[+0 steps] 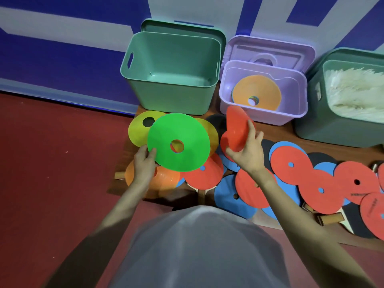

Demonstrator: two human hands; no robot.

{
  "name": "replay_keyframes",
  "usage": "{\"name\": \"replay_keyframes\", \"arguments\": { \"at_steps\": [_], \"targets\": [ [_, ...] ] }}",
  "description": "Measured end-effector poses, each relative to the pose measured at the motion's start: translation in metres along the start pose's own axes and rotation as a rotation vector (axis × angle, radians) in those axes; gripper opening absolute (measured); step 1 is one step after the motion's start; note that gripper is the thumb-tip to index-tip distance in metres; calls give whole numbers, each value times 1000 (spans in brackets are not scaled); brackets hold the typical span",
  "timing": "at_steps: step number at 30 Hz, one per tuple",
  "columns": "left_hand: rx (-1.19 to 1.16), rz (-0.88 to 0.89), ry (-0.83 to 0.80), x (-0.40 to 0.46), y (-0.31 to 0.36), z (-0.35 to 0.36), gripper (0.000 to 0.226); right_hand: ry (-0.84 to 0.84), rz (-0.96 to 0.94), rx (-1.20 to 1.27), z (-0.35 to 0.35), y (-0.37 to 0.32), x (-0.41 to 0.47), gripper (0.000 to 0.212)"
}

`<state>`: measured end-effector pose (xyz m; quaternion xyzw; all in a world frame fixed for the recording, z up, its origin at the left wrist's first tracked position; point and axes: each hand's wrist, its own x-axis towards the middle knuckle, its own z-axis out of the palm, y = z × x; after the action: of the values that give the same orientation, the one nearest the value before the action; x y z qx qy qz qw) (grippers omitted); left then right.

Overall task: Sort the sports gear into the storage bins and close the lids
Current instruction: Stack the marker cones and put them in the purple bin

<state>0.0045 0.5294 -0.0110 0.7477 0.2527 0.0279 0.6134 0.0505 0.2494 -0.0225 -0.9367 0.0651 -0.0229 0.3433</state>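
My left hand [144,161] pinches the rim of a bright green disc cone [178,142], held flat above the pile. A red disc cone [236,127] stands on edge in my right hand [247,150], just in front of the purple bin [264,113]. That bin holds a stack of cones with an orange one [256,91] on top; its lid [270,50] leans behind it. The big green bin [172,94] to the left is empty, with its lid [182,28] propped against the wall. Yellow cones [138,129], an orange cone [164,177] and a red cone [204,173] lie below the green one.
Red, blue and black table tennis paddles [324,183] overlap in a row on a wooden board [122,150] running right. A third green bin [324,125] at the right holds white fluffy material [353,94]. Red floor [52,163] spreads left; a blue and white wall [62,48] stands behind.
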Motion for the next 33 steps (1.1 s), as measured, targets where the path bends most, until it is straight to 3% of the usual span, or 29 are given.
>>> {"name": "replay_keyframes", "arguments": {
  "at_steps": [4, 7, 10, 14, 21, 27, 33],
  "targets": [
    [27, 0, -10, 4, 0, 1, 14, 65, -32, 415, -22, -22, -11, 62],
    [-1, 0, -49, 7, -2, 3, 12, 124, 55, 518, -26, -30, -11, 26],
    [-50, -20, -76, 0, 5, 8, 13, 178, 124, 508, -22, -32, -7, 13],
    [-115, -31, -103, -8, 9, 12, 14, 108, 71, 420, -8, -36, -9, 4],
    [-242, -20, -230, -17, 4, 7, 16, -14, -61, 232, 22, -39, -20, 45],
    [-322, -50, -270, -20, -1, -7, 16, -90, -49, 198, 44, -42, -24, 53],
    [-83, -51, -279, -11, -20, -25, 15, -165, -94, 207, 62, -50, -24, 54]
  ]
}}
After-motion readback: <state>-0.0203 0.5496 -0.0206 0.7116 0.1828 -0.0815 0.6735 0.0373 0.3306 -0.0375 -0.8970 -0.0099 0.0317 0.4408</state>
